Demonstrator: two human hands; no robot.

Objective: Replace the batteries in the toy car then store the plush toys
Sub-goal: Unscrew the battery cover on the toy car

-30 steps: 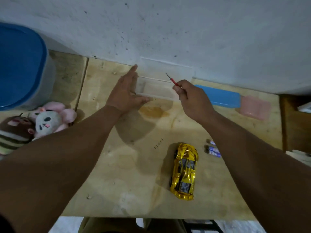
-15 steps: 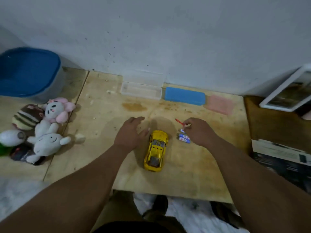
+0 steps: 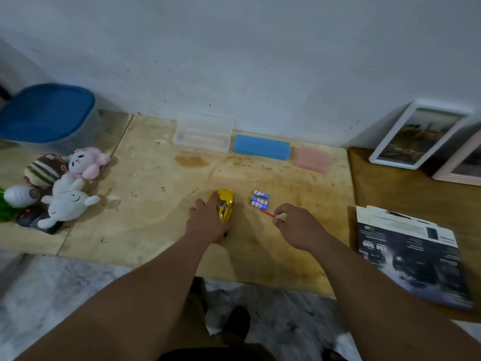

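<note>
Evidently set up for the battery swap: yellow toy car point(image 3: 226, 204) mid-board on the plywood table point(image 3: 145, 209), three AA batteries point(image 3: 259, 200) just beside it. Left hand point(image 3: 208, 221) draped over the car, fingers loosely curved, steadying it. Right hand point(image 3: 296, 226) pinched tight on a red screwdriver point(image 3: 267, 213), tip near the batteries. Plush toys point(image 3: 65, 186) heaped far left, beside the blue-lidded bin point(image 3: 49, 113), not yet stored.

Plywood table point(image 3: 145, 230) carries toy car point(image 3: 226, 204), batteries point(image 3: 259, 200) (three), plush toys point(image 3: 67, 188).
</note>
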